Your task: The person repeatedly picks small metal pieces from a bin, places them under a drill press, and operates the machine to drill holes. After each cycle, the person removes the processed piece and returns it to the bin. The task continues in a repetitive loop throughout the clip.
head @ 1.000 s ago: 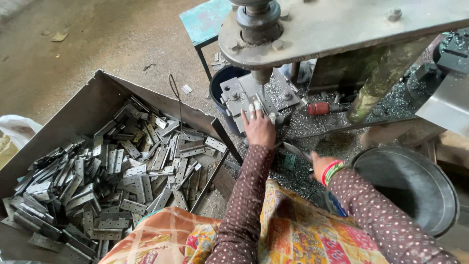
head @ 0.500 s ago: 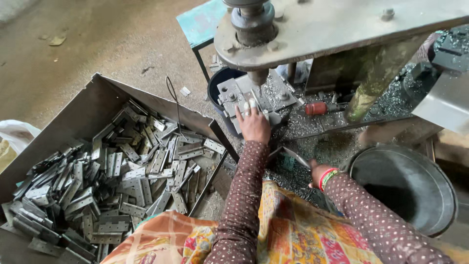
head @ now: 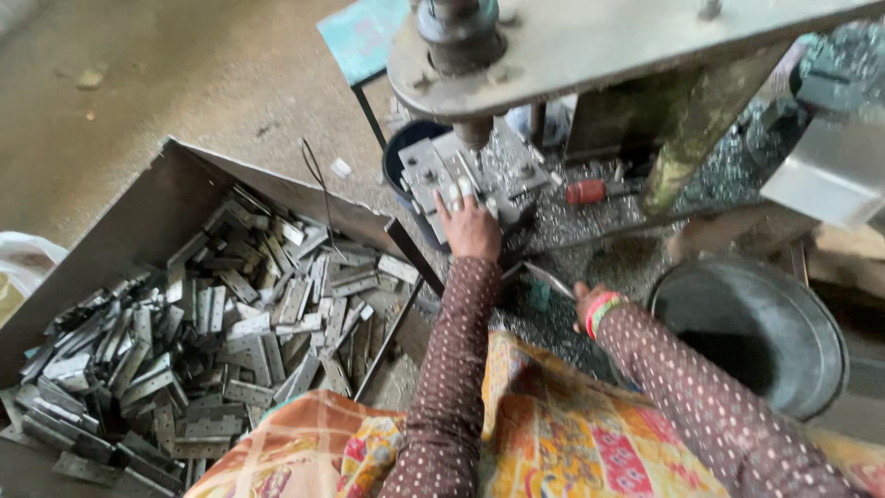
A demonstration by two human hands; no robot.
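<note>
My left hand [head: 470, 229] reaches forward onto the die block [head: 433, 171] of a press. Its taped fingertips press a flat grey metal plate [head: 461, 189] down there, right below the press ram [head: 472, 129]. My right hand [head: 583, 297], with red and green bangles at the wrist, sits lower and to the right. It is closed on a thin metal rod [head: 546, 275] that points up and left toward the die. Both arms wear brown dotted sleeves.
An open metal bin [head: 147, 217] full of several grey hinge plates [head: 230, 332] stands at the left. A dark round tub [head: 811, 323] is at the right, beside my right arm. Metal shavings [head: 553, 217] and a red-handled tool [head: 590, 191] lie on the press bed.
My left hand has stayed on the die with the plate. My right hand dipped a little and came back to nearly the same spot. The view shifted slightly.
</note>
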